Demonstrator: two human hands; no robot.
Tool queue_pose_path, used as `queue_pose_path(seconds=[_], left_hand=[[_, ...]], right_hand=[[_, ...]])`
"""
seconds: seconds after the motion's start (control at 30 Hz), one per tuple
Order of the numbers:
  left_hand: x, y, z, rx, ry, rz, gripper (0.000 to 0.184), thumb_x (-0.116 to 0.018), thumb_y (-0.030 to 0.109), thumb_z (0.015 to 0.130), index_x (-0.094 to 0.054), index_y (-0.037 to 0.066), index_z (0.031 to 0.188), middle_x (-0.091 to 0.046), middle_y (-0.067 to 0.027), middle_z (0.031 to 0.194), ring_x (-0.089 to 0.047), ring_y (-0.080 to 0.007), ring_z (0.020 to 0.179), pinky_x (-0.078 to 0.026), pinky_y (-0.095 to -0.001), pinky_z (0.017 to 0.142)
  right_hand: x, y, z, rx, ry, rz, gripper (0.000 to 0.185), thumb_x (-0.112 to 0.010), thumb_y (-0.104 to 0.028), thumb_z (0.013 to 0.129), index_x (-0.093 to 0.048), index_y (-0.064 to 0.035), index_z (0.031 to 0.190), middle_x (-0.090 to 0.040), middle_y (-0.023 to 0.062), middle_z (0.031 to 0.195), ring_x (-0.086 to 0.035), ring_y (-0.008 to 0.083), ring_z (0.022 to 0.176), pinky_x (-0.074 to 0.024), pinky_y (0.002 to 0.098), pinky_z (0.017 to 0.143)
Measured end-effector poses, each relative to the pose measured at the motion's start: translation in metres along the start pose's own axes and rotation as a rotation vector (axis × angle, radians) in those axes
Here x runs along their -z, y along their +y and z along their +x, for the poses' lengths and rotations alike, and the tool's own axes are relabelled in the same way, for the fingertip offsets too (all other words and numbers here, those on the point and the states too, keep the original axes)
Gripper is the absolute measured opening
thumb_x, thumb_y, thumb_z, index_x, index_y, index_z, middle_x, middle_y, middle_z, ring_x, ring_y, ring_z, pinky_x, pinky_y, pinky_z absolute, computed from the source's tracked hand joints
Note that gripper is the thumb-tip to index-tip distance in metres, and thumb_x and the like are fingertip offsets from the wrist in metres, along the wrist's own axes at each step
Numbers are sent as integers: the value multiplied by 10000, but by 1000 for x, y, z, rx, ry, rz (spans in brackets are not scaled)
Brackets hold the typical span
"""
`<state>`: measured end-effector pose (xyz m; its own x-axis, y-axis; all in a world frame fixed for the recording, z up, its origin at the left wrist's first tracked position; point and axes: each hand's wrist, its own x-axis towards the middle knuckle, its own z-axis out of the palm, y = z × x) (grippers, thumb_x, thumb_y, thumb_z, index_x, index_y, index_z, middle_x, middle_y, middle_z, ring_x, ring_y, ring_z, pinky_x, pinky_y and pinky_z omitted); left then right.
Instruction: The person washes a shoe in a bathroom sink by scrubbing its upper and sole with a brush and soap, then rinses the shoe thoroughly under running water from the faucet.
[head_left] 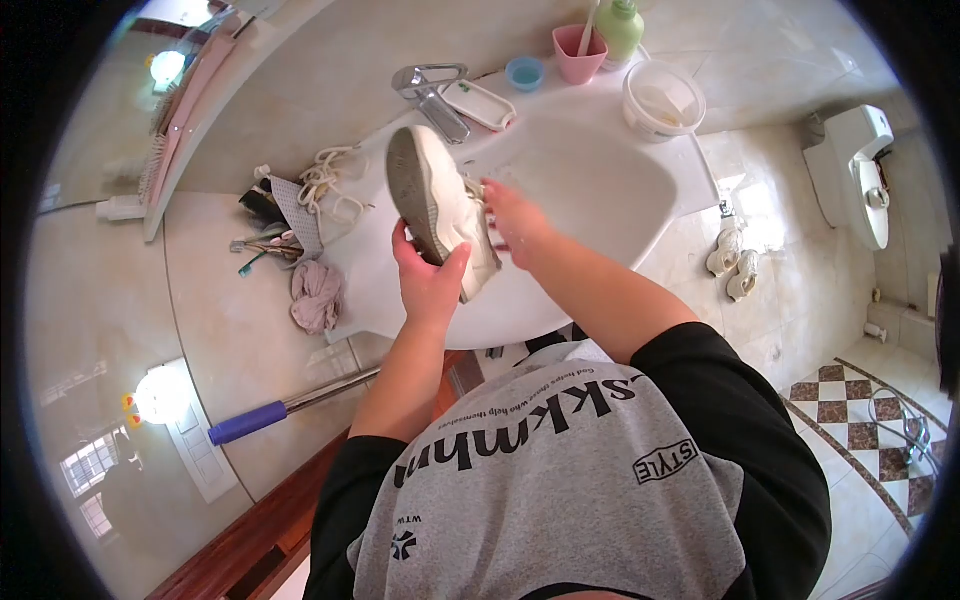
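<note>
A cream-white shoe (447, 195) with a grey-brown sole is held up on its side over the white washbasin (620, 170). My left hand (428, 275) is closed around its lower part, thumb on the upper and fingers against the sole. On the other side of the shoe is my right hand (517, 225), its fingers apart and close to the shoe's opening. Some fingertips are hidden by the shoe, so I cannot tell how firmly they touch it. Behind the shoe stands the chrome faucet (432, 98).
White shoelaces (332, 182) lie on the basin's left ledge, near a crumpled cloth (317, 298). Along the back rim are a soap dish (480, 105), a blue cup (524, 73), a pink cup (580, 56), a green bottle (622, 32) and a clear tub (662, 102).
</note>
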<state>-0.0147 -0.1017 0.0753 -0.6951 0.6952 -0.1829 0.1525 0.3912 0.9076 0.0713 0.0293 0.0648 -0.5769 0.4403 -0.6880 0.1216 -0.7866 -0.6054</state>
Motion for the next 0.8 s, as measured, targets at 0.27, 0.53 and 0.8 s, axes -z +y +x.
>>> queue_pose_path(seconds=[0.27,0.53,0.8], left_hand=[[-25,9,-11,-518,79,403,993,-752,331,817,-152,-57,1507,-414,-274,1391,-428,-424,1250,-407,-494,1039],[-33,15,-10,-545,-55,361,982,-702,281,875,-48,-83,1511,-266,-284,1483,-312,-397,1340,-265,-475,1140],[-34,7,-2,-657,21,286,980,-747,310,831,-129,-39,1508,-404,-287,1363,-439,-431,1217,-397,-499,1039]], right_hand=[[-2,26,30,119,-453,441,395,-508,-369,995,-601,-56,1217,-655,131,1147,-645,266,1018,-545,411,888],[8,24,39,6,-643,831,231,-544,-178,969,-599,-39,1145,-635,142,1085,-625,301,989,-535,448,890],[9,28,42,13,-643,826,295,-548,-239,979,-592,-50,1200,-638,138,1152,-629,293,1037,-536,445,917]])
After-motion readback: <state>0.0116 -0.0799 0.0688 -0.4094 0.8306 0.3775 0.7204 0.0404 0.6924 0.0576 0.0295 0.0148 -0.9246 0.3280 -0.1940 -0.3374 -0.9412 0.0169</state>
